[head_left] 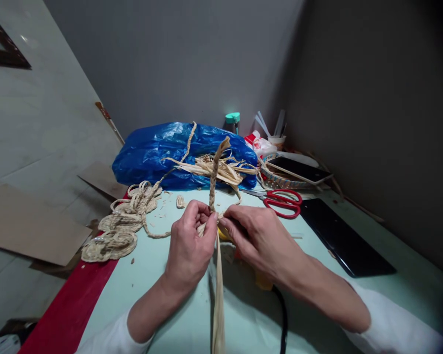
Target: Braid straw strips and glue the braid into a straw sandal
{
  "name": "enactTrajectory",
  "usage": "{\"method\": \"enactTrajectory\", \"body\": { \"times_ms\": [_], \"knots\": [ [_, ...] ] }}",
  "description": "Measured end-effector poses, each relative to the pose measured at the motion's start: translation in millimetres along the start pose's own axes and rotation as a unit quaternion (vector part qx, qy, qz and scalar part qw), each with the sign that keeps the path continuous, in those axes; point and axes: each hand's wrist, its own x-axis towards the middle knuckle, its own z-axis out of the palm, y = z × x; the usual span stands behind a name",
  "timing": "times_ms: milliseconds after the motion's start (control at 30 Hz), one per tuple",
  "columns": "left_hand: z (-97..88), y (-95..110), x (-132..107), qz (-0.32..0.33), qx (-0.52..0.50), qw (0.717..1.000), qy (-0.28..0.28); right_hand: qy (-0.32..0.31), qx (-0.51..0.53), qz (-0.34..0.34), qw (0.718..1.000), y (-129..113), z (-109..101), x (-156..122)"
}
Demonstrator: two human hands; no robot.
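Left hand (192, 236) pinches a straw-coloured braid (213, 183) at the centre of the frame, while the right hand (260, 233), fingertips drawn narrow, meets its lower end (exactly what it grips cannot be told). One loose strip (218, 295) hangs toward the bottom edge; red-handled scissors (283, 198) lie right of centre.

Left hand (194, 236) beside right hand (260, 236), both curled

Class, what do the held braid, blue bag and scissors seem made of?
Braid: probably dried plant fibre, matte, tan and papery-looking.
Blue bag: likely thin plastic, glossy, creases catching light.
Scissors: grey blades, probably metal; handles smooth, shiny red, perhaps plastic.
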Motion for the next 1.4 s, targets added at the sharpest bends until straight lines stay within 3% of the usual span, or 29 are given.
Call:
{"method": "enactTrajectory", "body": {
  "times_ms": [300, 533, 767, 900, 1033, 1133, 1233, 1300, 1367, 1400],
  "knots": [
    [1.7, 5, 1, -0.068, -0.086, 0.994, 0.009, 0.052, -0.157, -0.099, 0.981, -7, 21, -14],
    [-1.7, 3, 3, -0.137, -0.146, 0.979, -0.028, 0.110, -0.377, -0.188, 0.900, -17, 35, -21],
    [-4.8, 3, 3, -0.092, -0.091, 0.991, -0.035, 0.138, -0.343, -0.206, 0.906, -15, 30, -22],
    [-2.7, 2, 4, -0.138, -0.147, 0.979, -0.035, 0.132, -0.383, -0.218, 0.888, -20, 36, -24],
    [-1.7, 3, 5, -0.192, -0.248, 0.949, -0.042, 0.109, -0.395, -0.246, 0.878, -24, 43, -26],
    [-3.2, 3, 6, -0.198, -0.295, 0.934, -0.038, 0.082, -0.364, -0.250, 0.893, -26, 39, -25],
    [-6.2, 2, 8, -0.182, -0.291, 0.939, -0.031, 0.031, -0.201, -0.213, 0.956, -25, 21, -18],
    [-7.9, 3, 9, -0.177, -0.302, 0.936, -0.040, 0.034, -0.039, -0.138, 0.989, -20, 7, -11],
    [-8.3, 4, 8, -0.172, -0.323, 0.929, -0.056, 0.072, 0.062, -0.037, 0.995, -13, -2, -3],
    [-8.1, 5, 7, -0.167, -0.329, 0.927, -0.064, 0.043, 0.122, -0.007, 0.992, -9, -4, 1]
  ]
}}
